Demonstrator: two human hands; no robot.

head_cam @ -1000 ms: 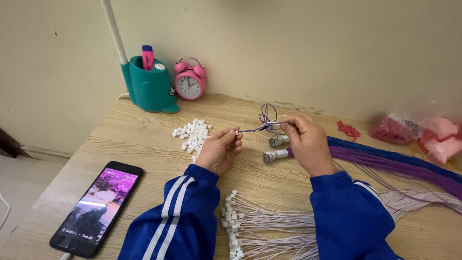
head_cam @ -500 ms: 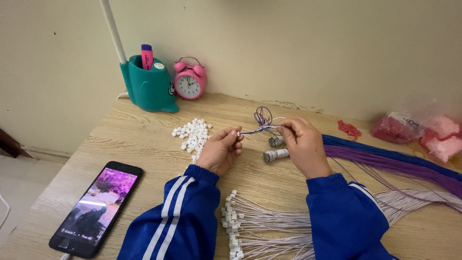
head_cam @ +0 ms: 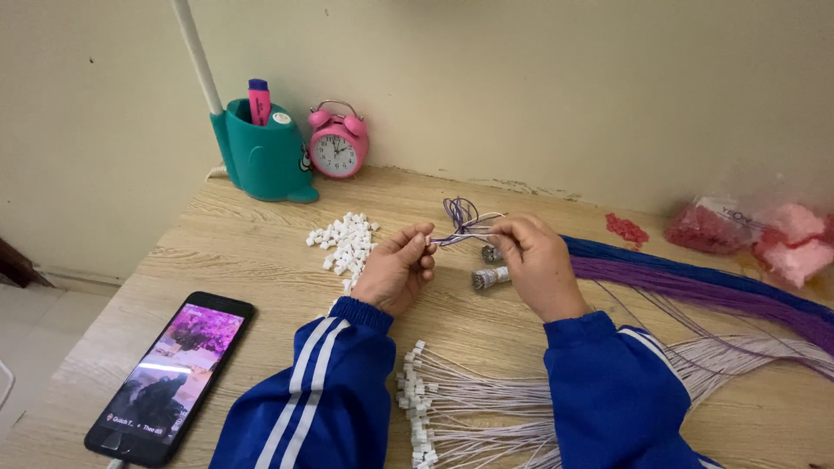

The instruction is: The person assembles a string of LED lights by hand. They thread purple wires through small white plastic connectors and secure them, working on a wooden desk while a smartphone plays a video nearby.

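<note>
Both hands pinch a thin purple wire (head_cam: 465, 227) between them – left hand (head_cam: 395, 269), right hand (head_cam: 539, 260) – mid-assembly (likely fitting a connector), white connectors (head_cam: 343, 241) nearby.

Just one head cam, looking down and forward at the surface (head_cam: 261, 252) toward the wall (head_cam: 565, 78), pretty close.

1. One black smartphone (head_cam: 169, 378) with a lit screen, at the wooden table's (head_cam: 217, 252) near left edge.
2. One pink twin-bell alarm clock (head_cam: 338, 146) at the far edge.
3. One teal plastic pen holder (head_cam: 261, 158) holding one pink marker (head_cam: 259, 101).
4. Two clear bags of pink parts (head_cam: 756, 233) near the far right corner.
5. Two small metal-tipped wire bundles (head_cam: 492, 276).
6. Small white plastic connectors (head_cam: 344, 241): one loose heap, too many to count.
</note>
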